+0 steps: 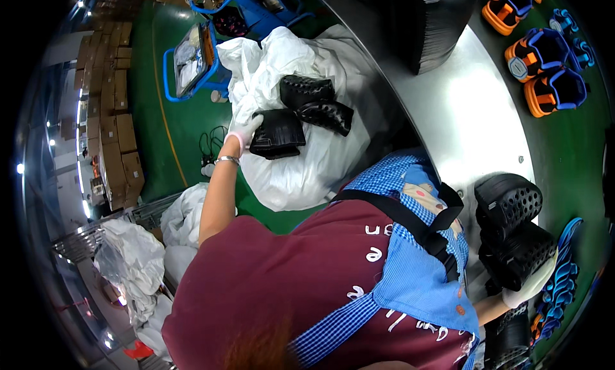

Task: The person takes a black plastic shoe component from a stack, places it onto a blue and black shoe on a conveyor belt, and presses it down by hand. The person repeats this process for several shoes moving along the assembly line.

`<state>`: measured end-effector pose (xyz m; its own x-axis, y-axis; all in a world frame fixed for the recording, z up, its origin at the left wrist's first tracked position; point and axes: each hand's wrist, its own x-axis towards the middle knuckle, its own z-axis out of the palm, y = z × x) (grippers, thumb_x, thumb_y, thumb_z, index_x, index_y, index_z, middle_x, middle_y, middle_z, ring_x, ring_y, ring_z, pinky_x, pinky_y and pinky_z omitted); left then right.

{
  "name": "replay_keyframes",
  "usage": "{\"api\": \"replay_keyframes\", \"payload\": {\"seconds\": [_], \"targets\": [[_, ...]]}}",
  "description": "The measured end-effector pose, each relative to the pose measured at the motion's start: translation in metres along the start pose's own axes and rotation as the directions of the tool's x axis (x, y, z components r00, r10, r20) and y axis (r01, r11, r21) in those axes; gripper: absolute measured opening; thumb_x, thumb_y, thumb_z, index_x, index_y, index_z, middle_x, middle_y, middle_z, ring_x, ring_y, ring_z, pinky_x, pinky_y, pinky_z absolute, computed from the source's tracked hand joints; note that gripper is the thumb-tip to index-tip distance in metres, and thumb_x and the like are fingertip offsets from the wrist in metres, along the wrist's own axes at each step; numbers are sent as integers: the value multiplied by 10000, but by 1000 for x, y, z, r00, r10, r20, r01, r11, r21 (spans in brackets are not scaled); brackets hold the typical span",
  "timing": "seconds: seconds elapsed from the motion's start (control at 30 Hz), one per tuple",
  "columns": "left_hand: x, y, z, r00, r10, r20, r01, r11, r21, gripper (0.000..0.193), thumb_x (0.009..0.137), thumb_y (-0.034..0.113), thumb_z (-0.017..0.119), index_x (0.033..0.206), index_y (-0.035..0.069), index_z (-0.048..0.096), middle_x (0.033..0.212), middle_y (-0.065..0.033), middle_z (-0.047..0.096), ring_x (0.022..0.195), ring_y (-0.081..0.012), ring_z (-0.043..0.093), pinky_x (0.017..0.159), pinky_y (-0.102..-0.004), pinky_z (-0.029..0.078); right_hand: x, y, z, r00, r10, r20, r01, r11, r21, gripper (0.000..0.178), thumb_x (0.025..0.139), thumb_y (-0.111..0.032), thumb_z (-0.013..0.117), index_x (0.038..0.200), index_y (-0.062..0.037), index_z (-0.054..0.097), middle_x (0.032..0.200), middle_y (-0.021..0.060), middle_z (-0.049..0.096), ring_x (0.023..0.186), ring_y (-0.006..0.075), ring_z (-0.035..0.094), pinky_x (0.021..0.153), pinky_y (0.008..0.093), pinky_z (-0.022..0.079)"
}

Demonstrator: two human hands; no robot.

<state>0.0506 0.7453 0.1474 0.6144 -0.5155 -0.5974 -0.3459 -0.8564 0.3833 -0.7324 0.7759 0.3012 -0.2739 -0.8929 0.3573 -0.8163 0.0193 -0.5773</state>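
Note:
My left hand (242, 138), in a white glove, has its fingers closed on the edge of a black ribbed piece (278, 133), likely part of a clog, over a large white sack (282, 184). Two more black pieces with holes lie on the sack just beyond: an upper one (306, 91) and a lower one (328, 117). Off to the right, my gloved right hand (533, 285) is wrapped against the side of a black perforated clog (517, 254). Another black clog (508, 203) rests against it, farther along the metal table. The fingertips of the right hand are partly hidden.
The curved metal table (474, 133) carries a tall black stack (442, 27). Orange-and-blue shoes (544, 72) and blue straps (564, 274) sit beyond its right side. A blue cart (192, 62), cardboard boxes (118, 139) and white bags (131, 261) are on the left.

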Motion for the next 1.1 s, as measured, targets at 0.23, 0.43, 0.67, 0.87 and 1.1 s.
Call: {"api": "replay_keyframes", "payload": {"seconds": [0.23,0.43,0.67,0.87,1.1], "targets": [[2,-11,18,802,-60,595,525,545,-653,708,880,597,620,1353,75,553,1335,-133,609,1176,-318,611,1084,-467,424,0,-21,10,968,244,-62,-221,941,257,449,1002,-178,490,1372,75,463,1411,205,511,1270,309,531,1083,374,408],[4,-23,25,846,28,533,447,508,-736,720,861,612,630,1366,105,550,1354,-129,594,1221,-313,578,1102,-470,404,-4,-9,6,995,73,-65,-71,997,34,445,1021,-192,449,1365,88,471,1380,186,535,1235,273,548,1075,361,411],[-3,-1,22,851,17,524,407,608,-681,675,863,591,640,1321,99,580,1268,-115,651,1111,-280,647,1012,-459,486,0,-23,14,965,248,-89,-225,952,207,454,1071,-226,349,1361,98,478,1351,162,554,1210,227,559,1071,341,414],[-7,27,20,870,-162,466,403,778,-482,550,831,343,761,1256,30,606,1088,-134,719,890,-264,719,838,-401,582,1,-23,12,966,250,-68,-229,947,224,462,1072,-238,343,1367,92,476,1344,152,554,1204,224,557,1065,341,413],[-34,22,-41,959,-189,211,242,934,-262,549,774,415,786,1159,62,617,934,-101,700,749,-243,687,704,-416,580,0,-35,19,901,432,-24,-348,756,554,463,1070,-233,333,1368,94,471,1337,159,549,1208,226,546,1071,350,401]]}}
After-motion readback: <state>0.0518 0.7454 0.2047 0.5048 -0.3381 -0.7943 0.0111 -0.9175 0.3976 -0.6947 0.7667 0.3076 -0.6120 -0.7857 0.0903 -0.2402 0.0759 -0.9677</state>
